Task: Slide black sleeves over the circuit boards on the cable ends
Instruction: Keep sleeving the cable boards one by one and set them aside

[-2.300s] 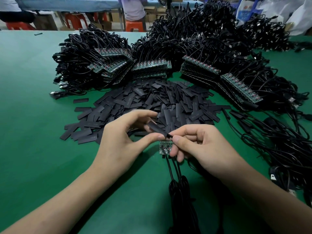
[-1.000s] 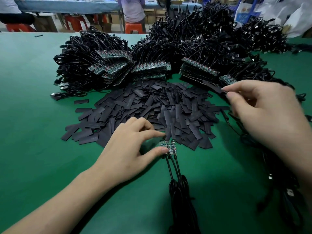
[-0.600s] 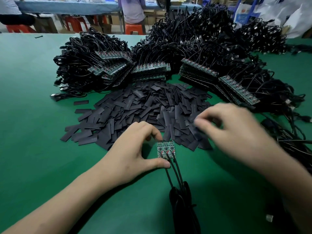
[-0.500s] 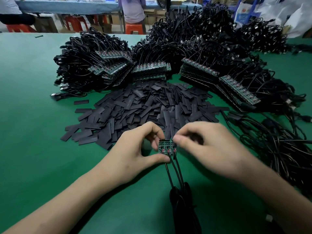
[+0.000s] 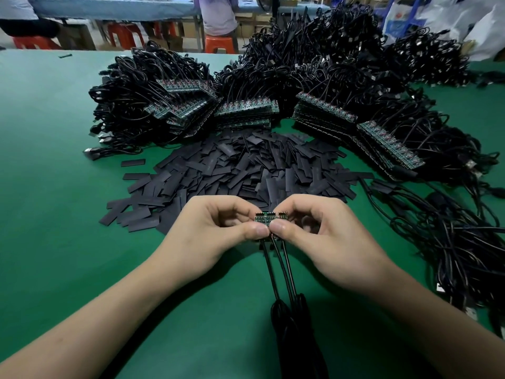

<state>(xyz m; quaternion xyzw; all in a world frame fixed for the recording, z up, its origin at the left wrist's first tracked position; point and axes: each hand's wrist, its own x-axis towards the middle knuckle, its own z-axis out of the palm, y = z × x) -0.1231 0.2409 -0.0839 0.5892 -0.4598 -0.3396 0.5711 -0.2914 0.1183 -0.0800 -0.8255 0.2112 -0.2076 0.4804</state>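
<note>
A small strip of joined green circuit boards [image 5: 269,216] is held just above the green table, near its front middle. My left hand [image 5: 216,231] pinches its left part between thumb and forefinger. Its right part is pinched the same way by my right hand [image 5: 322,233]; the two thumbs nearly touch. Three black cables [image 5: 280,269] hang from the boards toward me into a coiled bundle [image 5: 292,324]. A heap of flat black sleeves [image 5: 246,170] lies right behind my hands. No sleeve is in either hand.
Stacks of bare board strips [image 5: 246,110] with big black cable bundles [image 5: 328,64] fill the back of the table. A loose tangle of cables [image 5: 459,242] lies to the right. The green table [image 5: 54,214] stretches to the left. A seated person [image 5: 217,15] and orange stools are behind.
My right hand went out to the cable pile on the right, came back and now pinches the boards beside my left hand. The boards are lifted slightly off the table.
</note>
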